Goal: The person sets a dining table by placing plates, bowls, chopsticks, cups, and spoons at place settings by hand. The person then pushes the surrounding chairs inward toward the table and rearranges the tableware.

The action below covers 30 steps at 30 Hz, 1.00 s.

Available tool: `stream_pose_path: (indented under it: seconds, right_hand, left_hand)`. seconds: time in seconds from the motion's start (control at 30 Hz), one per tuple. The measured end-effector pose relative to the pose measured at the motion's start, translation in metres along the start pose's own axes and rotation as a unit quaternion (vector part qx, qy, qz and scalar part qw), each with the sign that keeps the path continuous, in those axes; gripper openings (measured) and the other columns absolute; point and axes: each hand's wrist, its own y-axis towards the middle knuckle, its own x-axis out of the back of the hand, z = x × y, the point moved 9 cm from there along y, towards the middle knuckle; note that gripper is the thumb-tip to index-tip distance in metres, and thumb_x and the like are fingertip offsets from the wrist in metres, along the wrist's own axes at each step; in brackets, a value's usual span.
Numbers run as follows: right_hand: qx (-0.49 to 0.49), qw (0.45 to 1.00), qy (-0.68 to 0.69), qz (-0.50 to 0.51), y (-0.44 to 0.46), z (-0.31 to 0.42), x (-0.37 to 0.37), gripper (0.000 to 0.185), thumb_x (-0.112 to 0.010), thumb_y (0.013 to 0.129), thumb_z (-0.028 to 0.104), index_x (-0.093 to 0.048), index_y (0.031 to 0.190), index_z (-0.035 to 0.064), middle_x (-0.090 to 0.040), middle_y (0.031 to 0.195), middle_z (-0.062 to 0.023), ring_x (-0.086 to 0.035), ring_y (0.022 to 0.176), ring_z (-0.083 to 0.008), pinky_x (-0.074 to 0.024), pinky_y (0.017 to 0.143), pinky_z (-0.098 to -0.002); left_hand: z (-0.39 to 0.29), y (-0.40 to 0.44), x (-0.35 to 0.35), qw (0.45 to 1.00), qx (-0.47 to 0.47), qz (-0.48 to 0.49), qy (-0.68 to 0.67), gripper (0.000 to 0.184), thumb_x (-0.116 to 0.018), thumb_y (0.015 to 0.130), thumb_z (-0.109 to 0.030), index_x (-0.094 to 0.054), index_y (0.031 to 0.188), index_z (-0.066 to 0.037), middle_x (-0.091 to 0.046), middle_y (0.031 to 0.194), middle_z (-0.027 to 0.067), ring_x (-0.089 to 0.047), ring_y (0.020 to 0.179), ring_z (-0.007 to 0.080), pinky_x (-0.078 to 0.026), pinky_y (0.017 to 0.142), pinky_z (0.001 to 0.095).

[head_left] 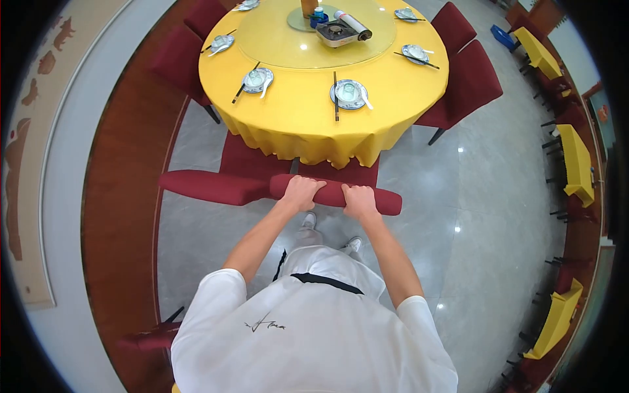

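White cloth shirt (314,347) nearest, left hand (303,194) and right hand (360,200) gripped oblong red fabric chairback (335,195), likely positioning; next push needed evenness.

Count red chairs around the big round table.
6: upper-left chair, left chair, front-left chair, front-right chair (left hand and right hand on it), right chair, upper-right chair. More may sit beyond the top edge.
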Motion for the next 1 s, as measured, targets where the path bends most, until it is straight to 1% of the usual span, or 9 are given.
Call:
stream_pose_path:
  seconds: [0.2, 0.3, 0.37, 0.57, 0.67, 0.7, 0.83, 0.93, 1.0]
  right_hand:
    - [0.018, 0.999, 0.026, 0.039, -0.049, 0.003, -0.012, 0.036, -0.076, 0.064, 0.011, -0.063, 0.098, 0.0076, -0.071, 0.078, -0.0149, -0.071, 0.077, -0.034, -0.0562, 0.069, -0.0455]
    - [0.027, 0.999, 0.018, 0.033, -0.065, 0.001, -0.014, 0.037, -0.076, 0.063, 0.01, -0.063, 0.098, 0.0078, -0.07, 0.078, -0.0138, -0.071, 0.076, -0.033, -0.0556, 0.068, -0.0447]
    - [0.027, 0.999, 0.01, 0.025, -0.069, 0.004, -0.015, 0.038, -0.076, 0.063, 0.01, -0.062, 0.099, 0.0082, -0.07, 0.077, -0.0129, -0.071, 0.076, -0.0325, -0.0548, 0.068, -0.0445]
    - [-0.037, 0.999, -0.03, -0.001, -0.07, 0.007, -0.012, 0.048, -0.077, 0.063, 0.01, -0.063, 0.109, 0.0092, -0.07, 0.092, -0.0119, -0.069, 0.091, -0.0309, -0.0498, 0.085, -0.044]
    - [-0.053, 0.998, -0.03, 0.005, -0.069, 0.007, -0.009, 0.056, -0.076, 0.063, 0.012, -0.062, 0.118, 0.0094, -0.068, 0.098, -0.0118, -0.066, 0.098, -0.0295, -0.0471, 0.092, -0.043]
    - [-0.06, 0.998, -0.014, 0.02, -0.069, 0.006, -0.008, 0.062, -0.076, 0.064, 0.012, -0.061, 0.124, 0.0095, -0.067, 0.104, -0.0126, -0.064, 0.104, -0.0295, -0.0451, 0.097, -0.043]
    - [-0.069, 0.997, 0.018, 0.023, -0.069, 0.004, -0.004, 0.065, -0.076, 0.063, 0.014, -0.06, 0.126, 0.0091, -0.064, 0.113, -0.0136, -0.06, 0.113, -0.0304, -0.0402, 0.106, -0.0449]
    - [-0.057, 0.998, 0.009, -0.004, -0.071, 0.005, -0.003, 0.066, -0.076, 0.063, 0.013, -0.06, 0.127, 0.0094, -0.065, 0.109, -0.0132, -0.061, 0.109, -0.0299, -0.0413, 0.103, -0.045]
    - [-0.062, 0.998, 0.012, 0.015, -0.071, 0.003, -0.008, 0.067, -0.077, 0.062, 0.014, -0.059, 0.127, 0.0092, -0.065, 0.107, -0.0128, -0.062, 0.107, -0.0296, -0.042, 0.101, -0.0446]
  left_hand:
    - [-0.039, -0.032, -0.022, 0.999, 0.018, -0.025, -0.033, 0.058, -0.076, 0.061, -0.008, -0.069, 0.119, -0.012, -0.073, 0.105, 0.0096, -0.07, 0.093, 0.0289, -0.055, 0.083, 0.0422]
    - [-0.055, -0.047, -0.026, 0.998, 0.014, -0.048, -0.029, 0.067, -0.078, 0.06, -0.011, -0.065, 0.125, -0.014, -0.072, 0.107, 0.008, -0.069, 0.099, 0.0252, -0.051, 0.09, 0.04]
    - [-0.055, -0.051, -0.023, 0.997, 0.024, -0.06, -0.039, 0.068, -0.079, 0.06, -0.011, -0.064, 0.127, -0.014, -0.07, 0.112, 0.0083, -0.066, 0.105, 0.0259, -0.049, 0.094, 0.0405]
    - [-0.05, -0.048, -0.019, 0.997, 0.022, -0.051, -0.058, 0.069, -0.077, 0.063, -0.01, -0.061, 0.13, -0.014, -0.065, 0.121, 0.0097, -0.061, 0.114, 0.0288, -0.044, 0.102, 0.042]
    - [-0.048, -0.046, -0.021, 0.997, 0.012, -0.039, -0.068, 0.069, -0.076, 0.064, -0.011, -0.06, 0.131, -0.013, -0.064, 0.122, 0.0115, -0.06, 0.115, 0.0291, -0.044, 0.103, 0.0428]
    - [-0.047, -0.046, -0.02, 0.997, 0.008, -0.04, -0.07, 0.069, -0.076, 0.064, -0.011, -0.06, 0.131, -0.012, -0.064, 0.122, 0.0119, -0.06, 0.116, 0.0291, -0.044, 0.103, 0.0429]
    - [-0.048, -0.045, -0.016, 0.995, -0.001, -0.042, -0.093, 0.07, -0.076, 0.063, -0.01, -0.06, 0.131, -0.011, -0.064, 0.122, 0.0127, -0.06, 0.116, 0.0291, -0.044, 0.103, 0.0429]
    - [-0.049, -0.044, -0.013, 0.995, -0.008, -0.045, -0.088, 0.069, -0.075, 0.062, -0.01, -0.061, 0.13, -0.011, -0.066, 0.122, 0.0129, -0.061, 0.116, 0.0289, -0.045, 0.103, 0.043]
    - [-0.05, -0.045, -0.01, 0.994, -0.01, -0.059, -0.088, 0.066, -0.073, 0.062, -0.008, -0.062, 0.128, -0.01, -0.067, 0.123, 0.0127, -0.063, 0.114, 0.0288, -0.045, 0.102, 0.0428]
